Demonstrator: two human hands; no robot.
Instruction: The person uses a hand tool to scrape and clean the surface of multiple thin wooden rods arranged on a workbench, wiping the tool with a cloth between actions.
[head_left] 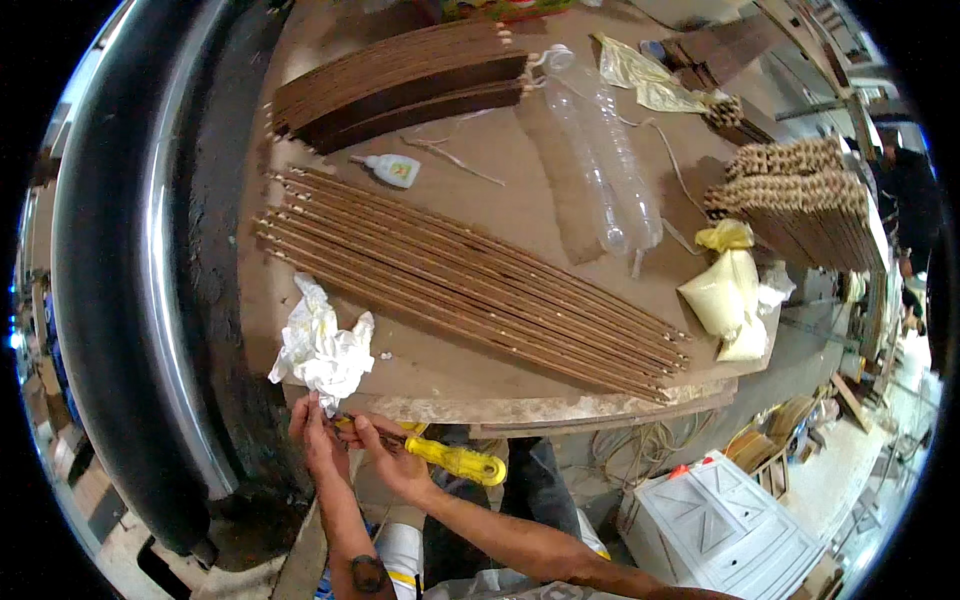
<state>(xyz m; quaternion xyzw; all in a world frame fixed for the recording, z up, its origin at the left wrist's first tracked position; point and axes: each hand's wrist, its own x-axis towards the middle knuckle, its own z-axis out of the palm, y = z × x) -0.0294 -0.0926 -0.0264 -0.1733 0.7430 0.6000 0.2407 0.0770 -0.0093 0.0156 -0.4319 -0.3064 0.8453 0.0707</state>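
At the table's near left corner, my left hand [322, 445] is closed, its fingertips at the lower end of a crumpled white cloth or tissue [328, 345]. The rest of that white bundle lies on the tabletop. My right hand [395, 462] grips a screwdriver [455, 460] by its yellow handle, whose butt points right. The shaft runs left toward my left fingers, and its tip is hidden there. Beyond both hands, a row of long thin brown strips [470, 290] lies slantwise across the table, with pale specks along the edges.
More brown strips [400, 85] are stacked at the far left, near a small white glue bottle [392, 170]. A clear plastic bottle [600, 150], a tied bag of pale yellow stuff [728, 295] and another strip stack [800, 200] stand right. A black roller [120, 270] borders the left.
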